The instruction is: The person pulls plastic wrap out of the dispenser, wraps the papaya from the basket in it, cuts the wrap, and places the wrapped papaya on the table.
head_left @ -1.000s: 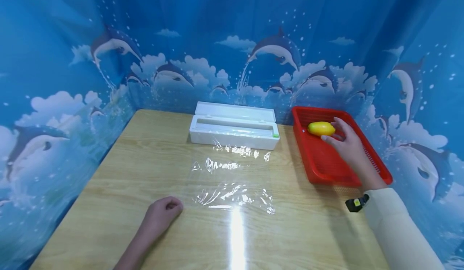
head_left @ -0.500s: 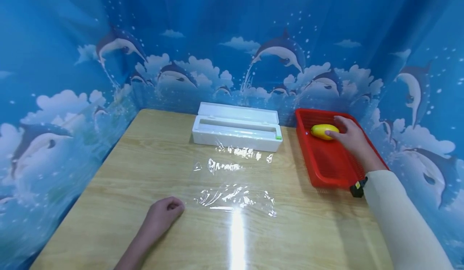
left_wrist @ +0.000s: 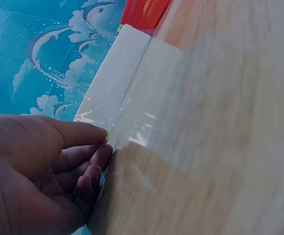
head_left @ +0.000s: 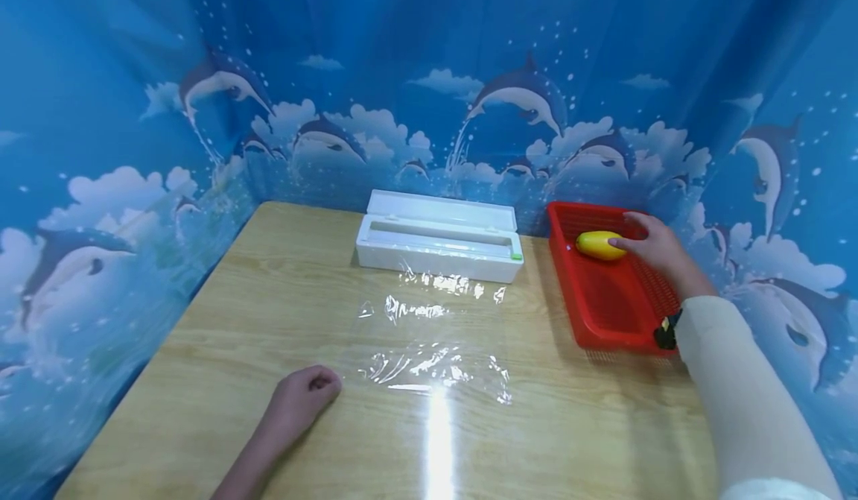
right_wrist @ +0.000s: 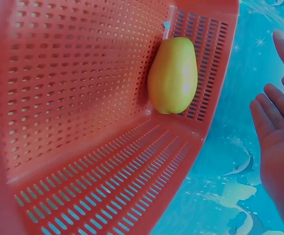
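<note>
A smooth yellow oblong fruit (head_left: 599,245), like a papaya or mango, lies at the far end of the red plastic basket (head_left: 579,321). My right hand (head_left: 663,258) hovers over the basket beside the fruit, thumb and fingers apart; in the right wrist view a gap separates the hand (right_wrist: 281,117) from the fruit (right_wrist: 173,76). Clear plastic wrap (head_left: 429,355) stretches over the table from a white dispenser box (head_left: 436,263). At the wrap's near left corner my left hand (head_left: 298,399) rests on the table, and its thumb and forefinger pinch the film edge in the left wrist view.
The box's lid (head_left: 439,208) stands raised at the back, and a small green piece (head_left: 516,256) sits at its right end. A blue dolphin-print curtain (head_left: 429,75) surrounds the wooden table (head_left: 221,321) at the back and sides.
My right hand has moved slightly right and back from the fruit, which stays in the basket. The left hand keeps its place. The head view has shifted a little.
</note>
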`<state>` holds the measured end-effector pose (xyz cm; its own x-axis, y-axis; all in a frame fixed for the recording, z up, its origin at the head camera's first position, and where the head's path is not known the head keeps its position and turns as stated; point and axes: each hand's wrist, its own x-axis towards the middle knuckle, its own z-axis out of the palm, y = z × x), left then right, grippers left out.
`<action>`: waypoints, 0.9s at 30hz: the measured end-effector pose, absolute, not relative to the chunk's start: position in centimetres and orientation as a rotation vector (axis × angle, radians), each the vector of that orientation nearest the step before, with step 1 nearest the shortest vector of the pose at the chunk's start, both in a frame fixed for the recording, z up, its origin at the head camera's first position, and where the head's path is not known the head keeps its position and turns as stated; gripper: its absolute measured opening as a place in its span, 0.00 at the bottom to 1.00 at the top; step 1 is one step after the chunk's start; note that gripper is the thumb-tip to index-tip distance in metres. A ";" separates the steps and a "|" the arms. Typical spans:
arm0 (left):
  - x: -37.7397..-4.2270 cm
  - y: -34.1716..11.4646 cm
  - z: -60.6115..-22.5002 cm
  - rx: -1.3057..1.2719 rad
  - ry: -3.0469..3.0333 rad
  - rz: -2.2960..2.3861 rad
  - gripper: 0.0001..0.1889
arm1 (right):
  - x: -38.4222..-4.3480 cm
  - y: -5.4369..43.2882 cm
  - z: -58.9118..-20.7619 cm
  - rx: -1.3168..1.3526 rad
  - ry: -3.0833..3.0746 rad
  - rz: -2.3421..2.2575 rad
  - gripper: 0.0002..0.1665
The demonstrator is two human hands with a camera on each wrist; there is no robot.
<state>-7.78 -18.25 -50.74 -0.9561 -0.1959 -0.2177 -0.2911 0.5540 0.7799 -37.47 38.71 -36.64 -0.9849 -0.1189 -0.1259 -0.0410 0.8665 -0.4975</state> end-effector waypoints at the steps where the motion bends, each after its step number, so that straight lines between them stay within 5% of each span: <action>1: -7.8 -18.2 -50.7 -0.424 2.674 1.373 0.03 | -37.6 38.7 -36.6 -0.126 2.880 -0.764 0.63; 27: -7.8 -18.1 -50.7 -0.423 2.672 1.356 0.05 | -41.2 40.0 -40.6 -0.063 2.859 -0.852 0.59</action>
<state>-7.84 -18.14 -50.68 -0.9544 -0.1946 -0.2266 -0.2977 0.5608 0.7726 -41.15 40.04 -40.60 -0.9867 -0.0848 -0.1383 0.0047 0.8373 -0.5468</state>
